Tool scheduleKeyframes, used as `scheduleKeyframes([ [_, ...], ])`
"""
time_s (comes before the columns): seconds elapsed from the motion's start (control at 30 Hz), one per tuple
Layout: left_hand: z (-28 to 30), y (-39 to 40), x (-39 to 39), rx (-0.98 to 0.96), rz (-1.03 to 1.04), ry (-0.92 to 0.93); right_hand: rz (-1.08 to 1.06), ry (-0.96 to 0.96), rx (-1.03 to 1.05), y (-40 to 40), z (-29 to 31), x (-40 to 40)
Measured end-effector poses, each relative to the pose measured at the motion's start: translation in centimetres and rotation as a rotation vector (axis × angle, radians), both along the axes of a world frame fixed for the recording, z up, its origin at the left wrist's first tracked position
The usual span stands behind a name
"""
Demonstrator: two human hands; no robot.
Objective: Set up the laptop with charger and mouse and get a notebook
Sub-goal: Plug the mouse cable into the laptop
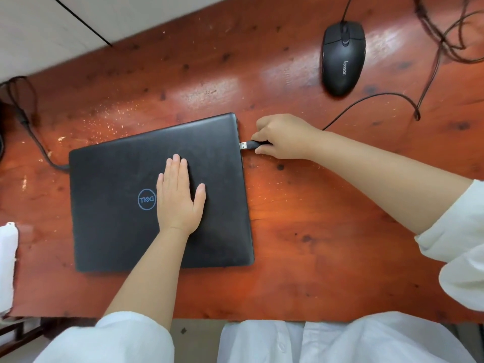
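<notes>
A closed black laptop (117, 205) lies flat on the red-brown wooden table (327, 231). My left hand (179, 195) rests palm down on its lid, fingers together. My right hand (284, 137) pinches the black USB plug (248, 145) of the mouse cable; the metal tip sits right at the laptop's right edge. The black wired mouse (343, 58) lies at the far right, its cable (379, 96) looping back to my right hand. A black charger cable (39, 142) runs into the laptop's left side. No notebook is in view.
More dark cables (450, 35) tangle at the far right corner. A white cloth-like object (7, 265) sits at the left table edge. The table's far edge meets a pale floor (52, 35) at upper left.
</notes>
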State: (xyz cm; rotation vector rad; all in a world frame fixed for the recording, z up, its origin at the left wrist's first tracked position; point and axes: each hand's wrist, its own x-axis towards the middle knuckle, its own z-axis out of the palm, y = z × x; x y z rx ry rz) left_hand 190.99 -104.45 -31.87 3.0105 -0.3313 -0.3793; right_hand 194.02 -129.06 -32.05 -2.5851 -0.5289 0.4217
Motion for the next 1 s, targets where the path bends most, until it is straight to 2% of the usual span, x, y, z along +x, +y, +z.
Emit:
scheduleKeyframes([
  [0.27, 0.2, -0.1, -0.1, -0.012, 0.000, -0.001, 0.095, -0.098, -0.001, 0.2, -0.2, 1.0],
  [0.4, 0.1, 0.0, 0.0, -0.023, 0.001, -0.012, 0.062, -0.128, 0.030, 0.7, -0.7, 0.2],
  [0.6, 0.1, 0.0, 0.0, -0.017, 0.008, -0.004, 0.127, -0.126, 0.020, 0.7, -0.7, 1.0],
  [1.0, 0.4, -0.4, -0.2, 0.041, 0.002, 0.005, 0.055, -0.166, 0.055, 1.2, -1.0, 0.1],
])
